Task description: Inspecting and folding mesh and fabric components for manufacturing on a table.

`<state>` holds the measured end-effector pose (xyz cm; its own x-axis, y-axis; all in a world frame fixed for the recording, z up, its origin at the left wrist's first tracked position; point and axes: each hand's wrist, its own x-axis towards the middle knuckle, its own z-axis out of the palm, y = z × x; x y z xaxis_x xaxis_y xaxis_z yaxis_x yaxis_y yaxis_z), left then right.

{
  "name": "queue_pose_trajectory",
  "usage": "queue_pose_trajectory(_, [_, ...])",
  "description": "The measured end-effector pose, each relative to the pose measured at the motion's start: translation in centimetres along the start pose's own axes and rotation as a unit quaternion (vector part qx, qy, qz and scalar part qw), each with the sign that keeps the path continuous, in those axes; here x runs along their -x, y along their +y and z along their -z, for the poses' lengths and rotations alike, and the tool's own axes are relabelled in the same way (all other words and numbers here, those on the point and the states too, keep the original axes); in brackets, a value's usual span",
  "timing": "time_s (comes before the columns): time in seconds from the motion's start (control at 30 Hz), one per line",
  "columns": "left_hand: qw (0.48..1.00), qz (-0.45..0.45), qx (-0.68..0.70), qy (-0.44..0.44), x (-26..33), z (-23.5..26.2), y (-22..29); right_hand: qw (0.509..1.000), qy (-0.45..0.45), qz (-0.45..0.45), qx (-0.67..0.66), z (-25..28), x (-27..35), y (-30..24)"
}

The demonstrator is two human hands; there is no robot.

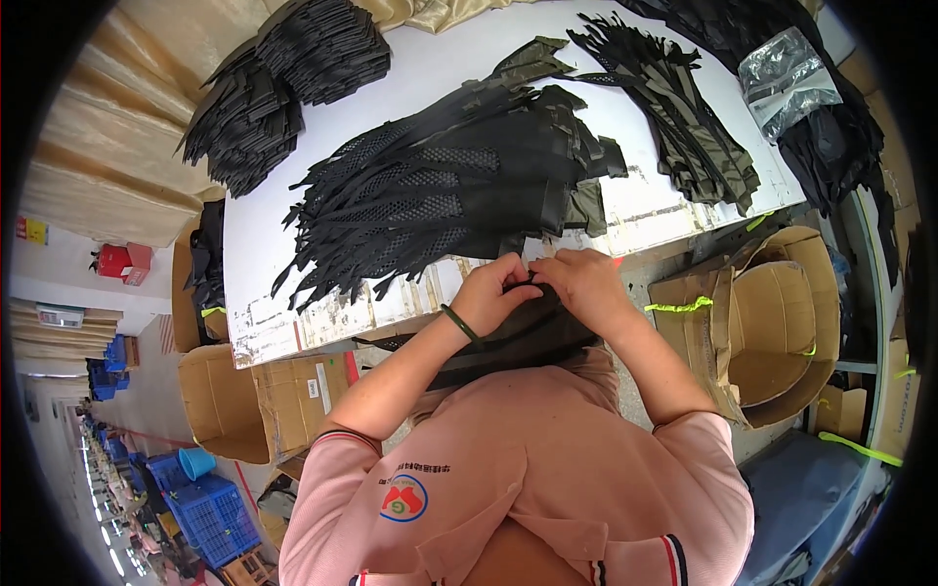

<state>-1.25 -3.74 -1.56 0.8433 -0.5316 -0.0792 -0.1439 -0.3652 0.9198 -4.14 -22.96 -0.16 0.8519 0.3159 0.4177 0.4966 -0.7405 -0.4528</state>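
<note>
At the front edge of the white table (337,137), my left hand (496,293) and my right hand (586,285) come close together. Both have their fingers pinched on a black fabric piece (532,332), which hangs down over my lap. The exact spot between the fingertips is mostly hidden. Just beyond my hands lies a wide, overlapping pile of black fabric pieces (508,200) with mesh panels and strap-like ends pointing left. Olive-coloured fabric (586,207) shows under its right side.
Stacked black pieces (322,54) lie at the table's far left. Black and olive strips (674,117) lie to the right, near a clear plastic bag (789,83) on dark fabric. Open cardboard boxes stand at left (223,400) and right (718,322). Blue crates (210,513) stand on the floor.
</note>
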Motion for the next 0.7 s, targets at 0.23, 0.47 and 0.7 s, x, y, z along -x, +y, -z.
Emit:
queue_pose_trajectory(0.23, [0.986,-0.139,-0.093,0.015,1.6,-0.4,2.2,0.992,0.061,-0.045,-0.098,-1.2,0.2,1.5])
queue_pose_trajectory(0.47, [0.986,-0.139,-0.087,-0.003,3.4,-0.6,1.0,0.727,0.015,-0.405,-0.554,-0.8,2.4,3.6])
queue_pose_trajectory(0.7, [0.99,-0.134,-0.046,0.021,2.7,-0.7,0.4,0.826,-0.143,-0.308,-0.451,-0.3,1.7,1.3])
